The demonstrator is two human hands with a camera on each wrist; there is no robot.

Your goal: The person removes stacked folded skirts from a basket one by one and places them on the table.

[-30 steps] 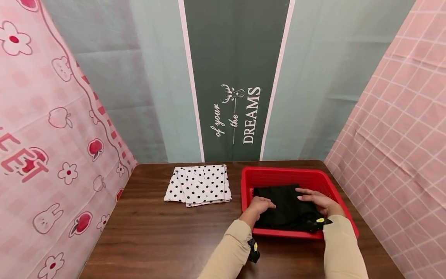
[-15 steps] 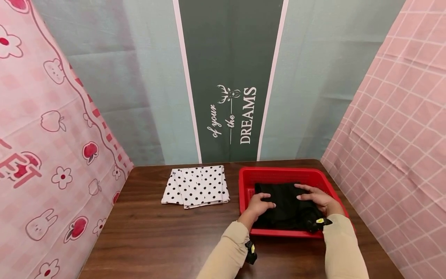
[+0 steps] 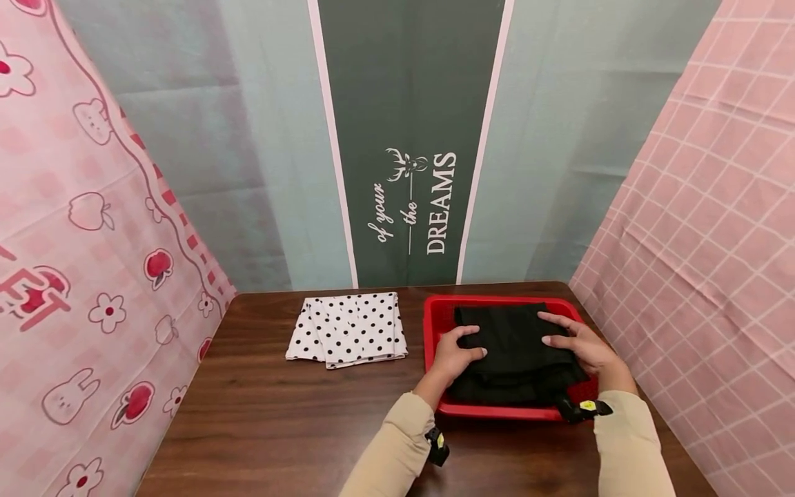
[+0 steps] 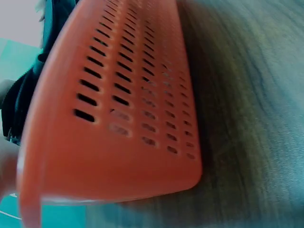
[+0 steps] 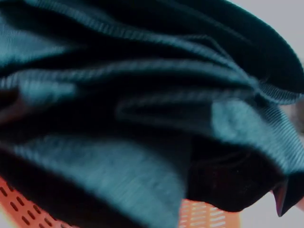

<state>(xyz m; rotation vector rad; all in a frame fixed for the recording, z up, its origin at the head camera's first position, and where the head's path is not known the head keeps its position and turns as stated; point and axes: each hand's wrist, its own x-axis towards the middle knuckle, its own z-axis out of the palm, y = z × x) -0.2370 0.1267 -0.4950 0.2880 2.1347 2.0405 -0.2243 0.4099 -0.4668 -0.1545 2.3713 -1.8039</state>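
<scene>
A folded black garment (image 3: 509, 345) lies over the red basket (image 3: 497, 414), held between both hands. On its left side, my left hand (image 3: 452, 355) grips the edge, thumb and a finger showing on top. My right hand (image 3: 590, 348) holds the opposite edge the same way, the other fingers hidden by fabric. In the right wrist view, stacked layers of the garment (image 5: 142, 71) with stitched hems fill the picture, the basket's slotted wall (image 5: 209, 213) below them. The left wrist view shows the basket's outer side (image 4: 118, 156), with black fabric (image 4: 28, 95) past its rim.
A folded white cloth with black dots (image 3: 350, 331) lies on the wooden table (image 3: 298, 428), left of the basket. Pink printed curtains hang at left and right, and a grey-green curtain (image 3: 273, 138) stands behind the table.
Both hands have risen with the black garment, whose far edge now reaches nearer the basket's back rim. The right hand has shifted slightly right. The dotted cloth stays put.
</scene>
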